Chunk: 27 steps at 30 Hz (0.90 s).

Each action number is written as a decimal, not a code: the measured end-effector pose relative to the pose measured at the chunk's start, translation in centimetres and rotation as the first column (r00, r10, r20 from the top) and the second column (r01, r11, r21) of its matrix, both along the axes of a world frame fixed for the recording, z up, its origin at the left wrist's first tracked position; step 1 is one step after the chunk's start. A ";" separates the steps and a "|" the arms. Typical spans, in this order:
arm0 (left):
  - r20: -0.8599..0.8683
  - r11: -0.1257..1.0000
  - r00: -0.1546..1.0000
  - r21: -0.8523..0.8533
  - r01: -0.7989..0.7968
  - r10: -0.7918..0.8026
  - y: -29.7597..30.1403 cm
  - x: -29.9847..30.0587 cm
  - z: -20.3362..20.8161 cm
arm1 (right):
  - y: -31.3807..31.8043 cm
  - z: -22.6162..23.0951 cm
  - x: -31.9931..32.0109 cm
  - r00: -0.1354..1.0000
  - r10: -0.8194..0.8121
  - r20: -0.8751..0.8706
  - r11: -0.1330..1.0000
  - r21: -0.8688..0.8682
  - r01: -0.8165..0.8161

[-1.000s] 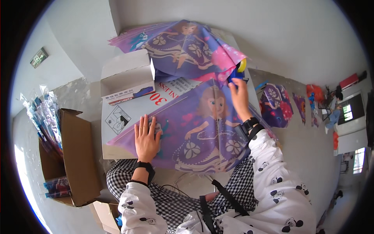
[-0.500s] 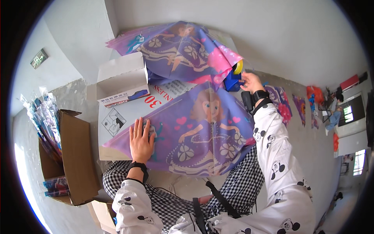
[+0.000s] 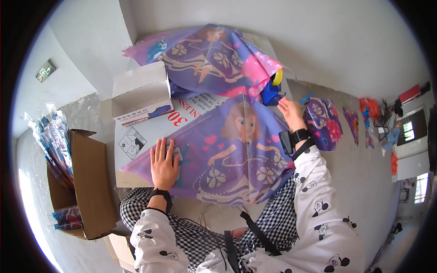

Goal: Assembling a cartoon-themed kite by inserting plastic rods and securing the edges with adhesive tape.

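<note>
A purple kite sheet, printed with a girl in a gown and pink hearts, lies spread before me, with a thin pale strip down its middle. My left hand rests flat on its left part, fingers stretched out. Just past the sheet's far right edge stands a blue tape dispenser with a yellow roll in it. My right hand is right beside the dispenser's near side, thumb and fingers pinched together. Whatever is between those fingertips is too small to make out.
More printed kite sheets lie stacked on the white board at the back. An open white box stands at left. A brown carton holds plastic-wrapped packs. Further kite sheets hang at right.
My right hand has drawn back from the tape dispenser, a little toward me, its fingers closing to a pinch. My left hand stays flat on the kite sheet.
</note>
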State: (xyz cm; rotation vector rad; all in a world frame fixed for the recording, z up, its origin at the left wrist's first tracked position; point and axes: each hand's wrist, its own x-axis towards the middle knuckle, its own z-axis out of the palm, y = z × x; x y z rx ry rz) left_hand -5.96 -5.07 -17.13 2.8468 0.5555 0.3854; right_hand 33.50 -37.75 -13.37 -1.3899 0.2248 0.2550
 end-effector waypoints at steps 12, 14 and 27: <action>0.032 0.999 0.999 -0.032 0.005 -0.004 0.2 -0.2 0.6 | 0.2 -3.4 -0.4 0.980 -0.019 0.199 0.989 0.144 -0.010; 0.031 0.999 1.000 -0.034 -0.006 0.007 0.4 -0.5 0.5 | 0.5 -4.3 -0.2 0.971 -0.026 0.239 0.990 0.140 -0.008; 0.053 0.998 0.999 -0.057 -0.007 0.010 0.5 -0.8 0.3 | 15.1 3.7 -11.6 0.308 0.928 0.210 0.365 -0.684 -0.632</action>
